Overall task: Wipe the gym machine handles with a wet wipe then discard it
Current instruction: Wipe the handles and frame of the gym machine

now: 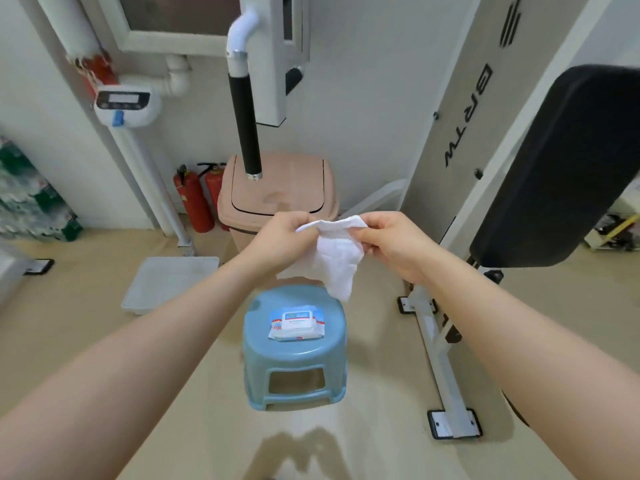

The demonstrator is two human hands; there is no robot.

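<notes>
Now, the white gym machine frame (450,109) rises at right with its black pad (561,168), and a black-sleeved handle (246,123) hangs down in the middle, above the pink bin (277,195) with its lid closed. Below sits the blue stool (294,372), a pack of wipes (297,323) lying flat on its seat. Both hands meet above the stool: the left hand (280,240) pinches one top corner of the white wet wipe (337,258), the right hand (394,244) pinches the other, each grip curled tight. The wipe hangs crumpled between them, seemingly half unfolded.
</notes>
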